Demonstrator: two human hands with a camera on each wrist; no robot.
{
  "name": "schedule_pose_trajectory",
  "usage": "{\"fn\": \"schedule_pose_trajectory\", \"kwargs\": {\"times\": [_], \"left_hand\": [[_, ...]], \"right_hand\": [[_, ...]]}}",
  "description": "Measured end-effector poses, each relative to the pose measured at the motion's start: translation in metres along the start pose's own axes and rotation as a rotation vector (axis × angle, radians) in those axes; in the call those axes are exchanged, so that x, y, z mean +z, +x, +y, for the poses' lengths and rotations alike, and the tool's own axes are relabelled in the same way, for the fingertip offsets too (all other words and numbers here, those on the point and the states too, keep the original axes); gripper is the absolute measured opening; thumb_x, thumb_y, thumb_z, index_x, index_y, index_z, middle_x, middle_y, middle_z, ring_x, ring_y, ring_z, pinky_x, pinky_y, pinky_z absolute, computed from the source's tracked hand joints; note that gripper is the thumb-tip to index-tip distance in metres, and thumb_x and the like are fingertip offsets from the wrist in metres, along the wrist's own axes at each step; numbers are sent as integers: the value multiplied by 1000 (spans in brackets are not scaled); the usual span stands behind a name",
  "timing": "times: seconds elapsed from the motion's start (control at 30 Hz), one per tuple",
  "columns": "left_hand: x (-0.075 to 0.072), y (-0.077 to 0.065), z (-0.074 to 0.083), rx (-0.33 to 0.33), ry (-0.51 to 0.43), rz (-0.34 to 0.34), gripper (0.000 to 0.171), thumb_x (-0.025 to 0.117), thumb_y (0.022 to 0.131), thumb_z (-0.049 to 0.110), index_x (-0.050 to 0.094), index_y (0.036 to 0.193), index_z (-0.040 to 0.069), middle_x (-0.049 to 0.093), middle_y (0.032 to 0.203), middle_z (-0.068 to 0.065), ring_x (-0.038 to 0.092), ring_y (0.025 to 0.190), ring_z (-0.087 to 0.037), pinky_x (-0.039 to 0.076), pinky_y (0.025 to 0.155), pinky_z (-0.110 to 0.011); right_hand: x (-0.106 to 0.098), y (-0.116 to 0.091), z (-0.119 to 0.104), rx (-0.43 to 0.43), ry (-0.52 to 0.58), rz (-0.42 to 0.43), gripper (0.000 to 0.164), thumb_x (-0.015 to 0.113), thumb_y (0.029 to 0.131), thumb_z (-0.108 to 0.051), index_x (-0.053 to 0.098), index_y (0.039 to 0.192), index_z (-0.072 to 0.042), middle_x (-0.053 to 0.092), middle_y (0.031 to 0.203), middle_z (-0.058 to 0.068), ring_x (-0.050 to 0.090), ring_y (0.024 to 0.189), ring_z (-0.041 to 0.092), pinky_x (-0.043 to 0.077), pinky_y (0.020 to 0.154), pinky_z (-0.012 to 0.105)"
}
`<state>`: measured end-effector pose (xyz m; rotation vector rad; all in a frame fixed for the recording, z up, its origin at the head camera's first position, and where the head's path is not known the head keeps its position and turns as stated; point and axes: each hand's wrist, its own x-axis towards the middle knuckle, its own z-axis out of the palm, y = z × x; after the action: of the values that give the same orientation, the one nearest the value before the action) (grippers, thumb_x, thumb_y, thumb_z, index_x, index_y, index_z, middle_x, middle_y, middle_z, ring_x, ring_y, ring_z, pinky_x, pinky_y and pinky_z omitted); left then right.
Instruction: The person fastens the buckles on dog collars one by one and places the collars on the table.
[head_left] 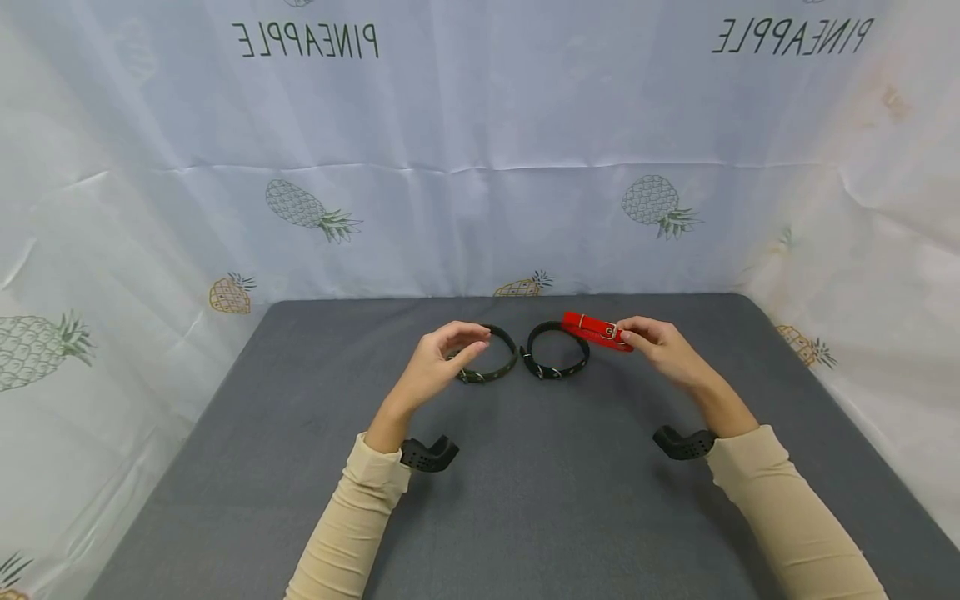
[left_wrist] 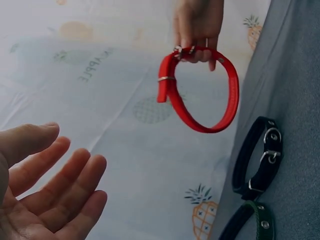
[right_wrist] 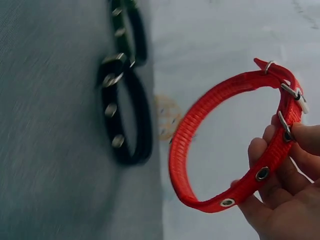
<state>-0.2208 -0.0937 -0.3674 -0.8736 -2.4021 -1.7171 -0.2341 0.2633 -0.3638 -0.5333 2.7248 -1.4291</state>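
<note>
A red buckled collar [right_wrist: 186, 145], closed into a loop, is pinched between the thumb and fingers of my right hand [head_left: 660, 346]. It hangs above the table, and its metal buckle and eyelets show in the right wrist view. Below and left of it a black collar [head_left: 530, 367] lies looped on the table. Beside that lies a dark green collar [head_left: 510, 358], partly hidden behind my left hand [head_left: 438, 358] in the head view. My left hand hovers there with relaxed fingers [left_wrist: 75, 175] and holds nothing.
The grey table [head_left: 525, 500] runs back to a white curtain [head_left: 480, 108] printed with pineapples. More of the curtain hangs along both sides. A black wrist device [head_left: 429, 455] sits on the left wrist, and another wrist device [head_left: 684, 442] on the right.
</note>
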Motion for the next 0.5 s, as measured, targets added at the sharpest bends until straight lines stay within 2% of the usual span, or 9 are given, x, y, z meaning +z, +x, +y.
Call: {"fn": "schedule_pose_trajectory", "kwargs": {"times": [0.1, 0.27, 0.37, 0.5], "left_hand": [[0, 0, 0, 3, 0, -2, 25, 58, 96, 11, 62, 119, 1, 66, 119, -19, 64, 111, -34, 52, 97, -43], [0, 0, 1, 12, 0, -5, 24, 58, 96, 11, 62, 118, 2, 66, 118, -19, 65, 109, -32, 52, 97, -45], [0, -1, 2, 11, 1, -7, 24, 58, 97, 11, 62, 119, 2, 66, 117, -19, 65, 109, -31, 53, 96, -42], [0, -1, 4, 2, -7, -12, 24, 57, 97, 11, 62, 119, 1, 66, 118, -19, 64, 111, -34, 54, 95, -31]], "right_hand": [[-3, 0, 9, -20, -74, 19, 28, 50, 101, -13, 60, 116, 8, 63, 99, -8, 53, 85, -11, 46, 78, 11], [-7, -2, 24, -11, -128, 40, 27, 51, 100, -12, 60, 116, 8, 66, 104, 22, 53, 82, -16, 48, 74, 14], [-9, -3, 33, 0, -160, 51, 27, 51, 100, -11, 60, 116, 8, 64, 107, 29, 51, 79, -15, 49, 70, 20], [-11, -5, 43, 15, -202, 53, 26, 51, 100, -10, 60, 116, 8, 64, 107, 29, 48, 74, -8, 44, 63, 22]]}}
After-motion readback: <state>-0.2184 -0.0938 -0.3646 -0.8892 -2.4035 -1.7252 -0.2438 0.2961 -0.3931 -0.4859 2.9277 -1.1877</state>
